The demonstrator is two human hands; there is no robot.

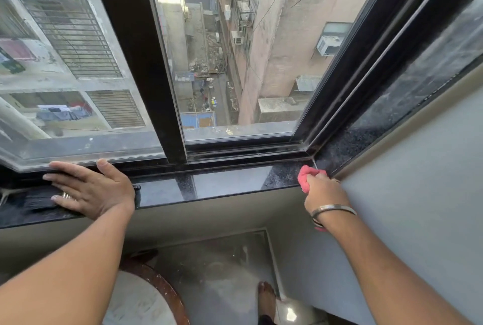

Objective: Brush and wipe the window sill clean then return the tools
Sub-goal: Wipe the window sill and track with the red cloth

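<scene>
The dark polished stone window sill (222, 186) runs across the middle of the head view. My right hand (322, 191) is closed around a bunched pink cloth (307, 173), pressed on the sill's dusty right corner. My left hand (91, 188) lies flat, fingers spread, on the left part of the sill. It rests on top of a black brush (34, 200), whose dark end (137, 194) sticks out past my wrist. Most of the brush is covered by the hand.
A black-framed sliding window (154, 89) stands behind the sill, with its track (248, 153) along the bottom. A dusty side ledge (392, 105) rises to the right beside a grey wall (418, 194). Below are a round wood-rimmed table (159, 288) and my bare foot (266, 298).
</scene>
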